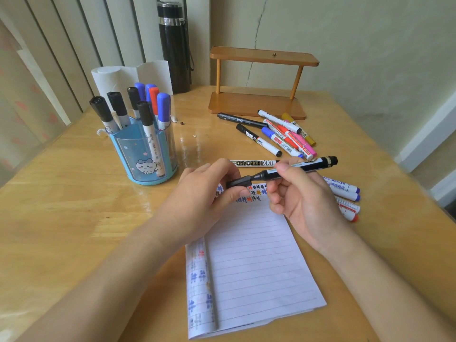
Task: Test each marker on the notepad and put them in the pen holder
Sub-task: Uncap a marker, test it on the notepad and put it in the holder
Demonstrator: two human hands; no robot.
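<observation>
Holding a black marker level just above the top edge of the lined notepad: right hand pinching the barrel between thumb and fingers, left hand curled around the cap. Likely light, rigid, smooth plastic; grip mid-barrel, pull the cap straight along the axis. Blue pen holder well to the left.

A marker reads "WHITEBOARD"; another marker shows "MARKER".
</observation>
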